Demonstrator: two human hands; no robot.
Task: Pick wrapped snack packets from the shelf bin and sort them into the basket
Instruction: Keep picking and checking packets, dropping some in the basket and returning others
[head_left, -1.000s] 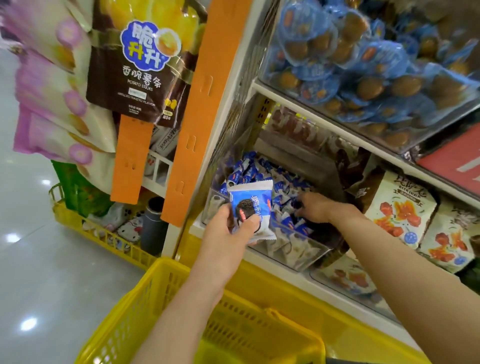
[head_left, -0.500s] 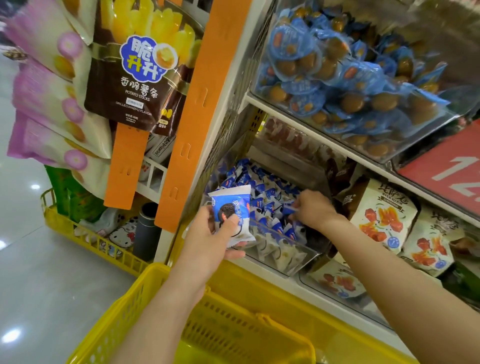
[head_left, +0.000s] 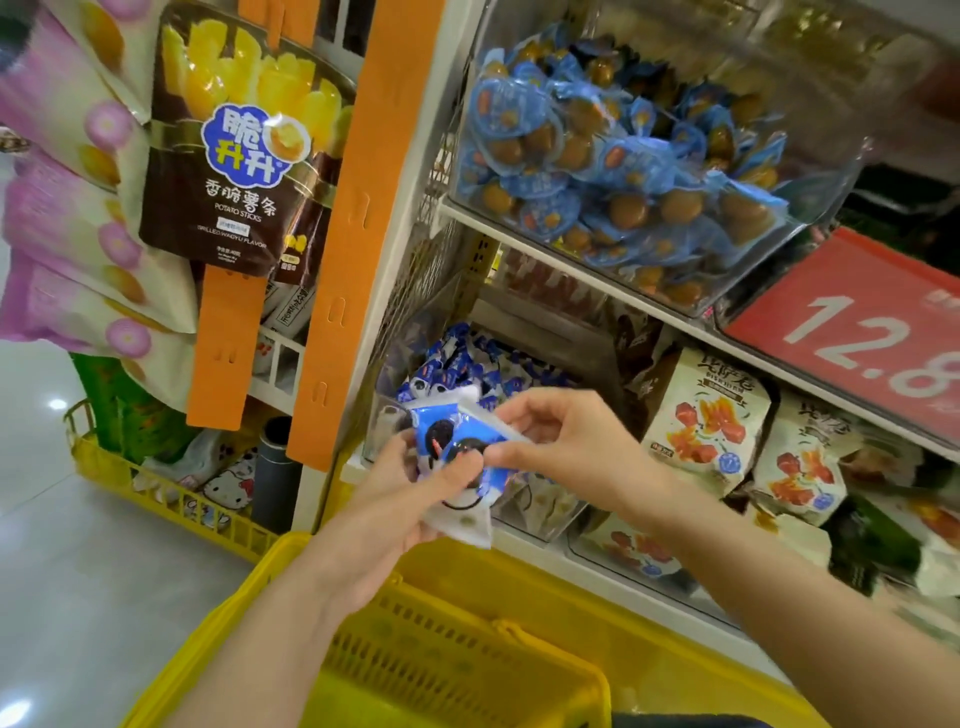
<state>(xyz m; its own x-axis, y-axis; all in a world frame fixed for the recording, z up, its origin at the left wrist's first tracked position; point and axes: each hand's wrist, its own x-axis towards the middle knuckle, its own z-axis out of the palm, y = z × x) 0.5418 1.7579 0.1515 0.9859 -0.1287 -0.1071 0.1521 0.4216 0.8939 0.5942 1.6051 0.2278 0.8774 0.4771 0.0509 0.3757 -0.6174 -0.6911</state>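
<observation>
**Head view.** Your left hand (head_left: 395, 499) cups a small stack of blue-and-white snack packets (head_left: 457, 462), fingers curled beneath and thumb pressed on the top face. Your right hand (head_left: 561, 441) pinches the uppermost packet's edge between thumb and forefinger, the other fingers loosely bent. The stack sits just in front of the clear shelf bin (head_left: 524, 514) and above the far side of the yellow basket (head_left: 244, 587) (not yet inside it).

**Risk.** The glossy wrappers probably slide on one another. If you loosen either hold here, a packet could fall to the floor (head_left: 78, 571) rather than into the basket. Too hard a squeeze could crush the contents.

**Surroundings.** More packets are heaped in the bin behind. Cream pouches (head_left: 706, 421) stand to the right, an upper bin (head_left: 623, 171) of blue-wrapped items overhangs, and an orange strip (head_left: 353, 260) hangs at left. The basket handle (head_left: 545, 644) rests by the opening and might deflect a dropped packet.
</observation>
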